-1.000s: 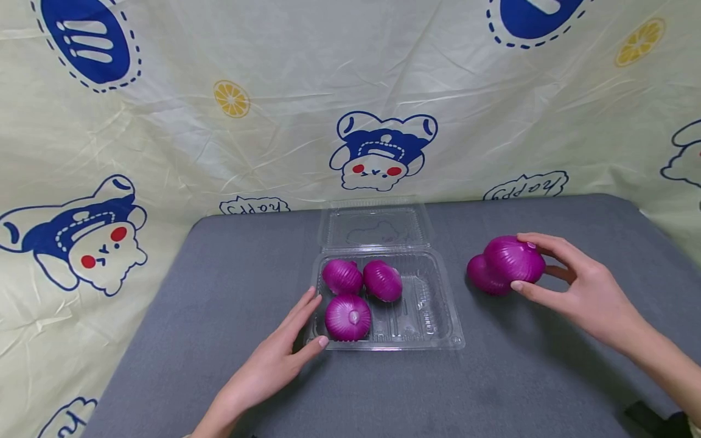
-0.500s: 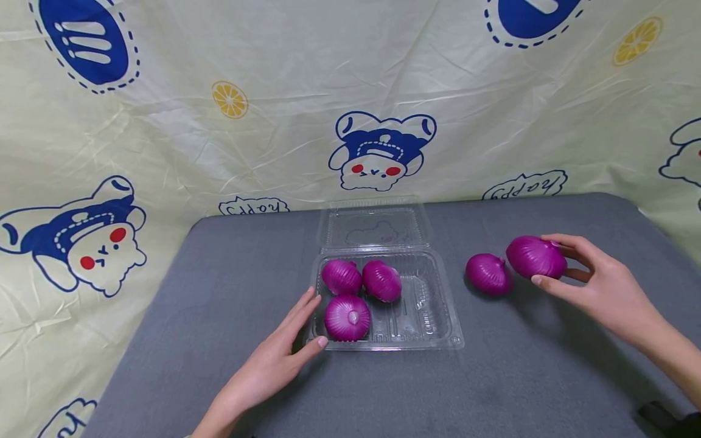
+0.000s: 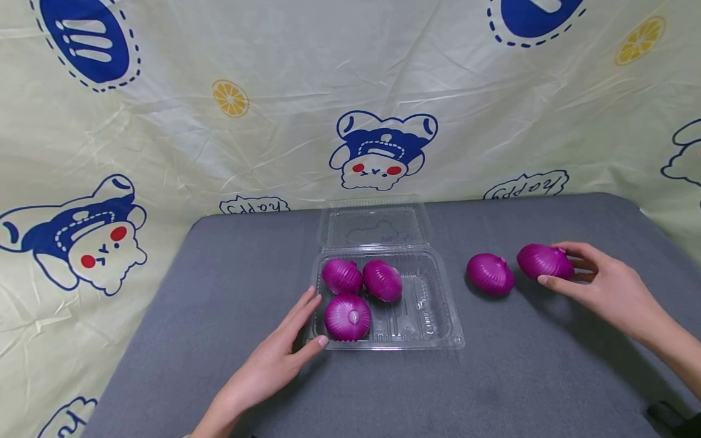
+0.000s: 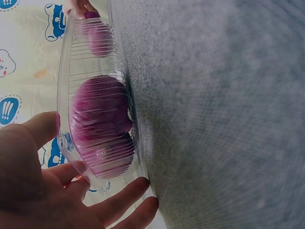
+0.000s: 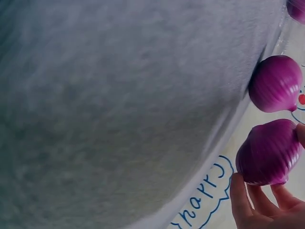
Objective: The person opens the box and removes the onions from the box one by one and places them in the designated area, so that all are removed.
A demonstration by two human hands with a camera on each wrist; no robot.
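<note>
The right hand (image 3: 610, 286) grasps an onion (image 3: 542, 261); the left hand (image 3: 278, 359), fingers outstretched, touches the clear container (image 3: 424, 307) before it.

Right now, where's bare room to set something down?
Free: container, between the three onions and its right wall; table in front of the container; table to the container's left, past the left hand. Crowded: the container's left half, and right of the container, where a loose onion sits near the held onion in the right hand.
</note>
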